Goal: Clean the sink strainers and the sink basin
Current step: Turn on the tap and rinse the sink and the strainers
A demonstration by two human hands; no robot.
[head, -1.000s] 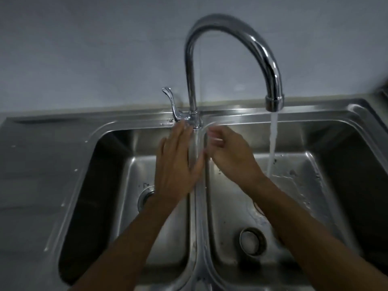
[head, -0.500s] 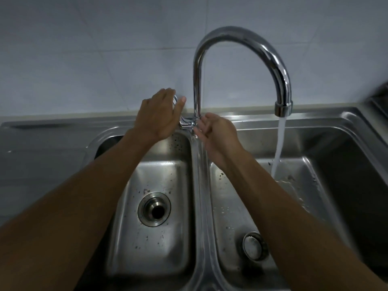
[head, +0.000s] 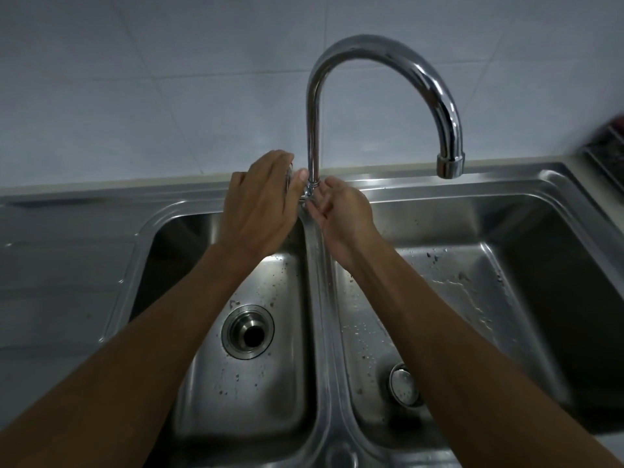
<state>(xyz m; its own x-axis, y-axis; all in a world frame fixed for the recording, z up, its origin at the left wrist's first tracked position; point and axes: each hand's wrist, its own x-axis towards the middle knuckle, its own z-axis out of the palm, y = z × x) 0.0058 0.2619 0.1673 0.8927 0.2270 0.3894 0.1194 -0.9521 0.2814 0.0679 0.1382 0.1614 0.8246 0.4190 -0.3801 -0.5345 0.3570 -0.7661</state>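
Note:
A steel double sink fills the view, with a left basin (head: pixel 243 393) and a right basin (head: pixel 472 298). The left basin's round drain (head: pixel 247 332) is open and dark in the middle. A strainer (head: pixel 403 385) sits in the right basin, partly behind my right forearm. The chrome gooseneck faucet (head: pixel 371 59) rises from the divider; no water runs from its spout. My left hand (head: pixel 261 204) is wrapped over the faucet lever, which it mostly hides. My right hand (head: pixel 344 214) rests against the faucet base with fingers loosely curled, holding nothing.
A steel drainboard (head: pixel 60 265) lies left of the basins. Grey wall tiles (head: pixel 169 79) stand behind. A dark wire rack (head: pixel 607 146) shows at the right edge. Water drops and specks dot both basin floors.
The stream that ran from the spout into the right basin has stopped. My left hand went from the divider up to the lever and now covers it. The camera moved closer.

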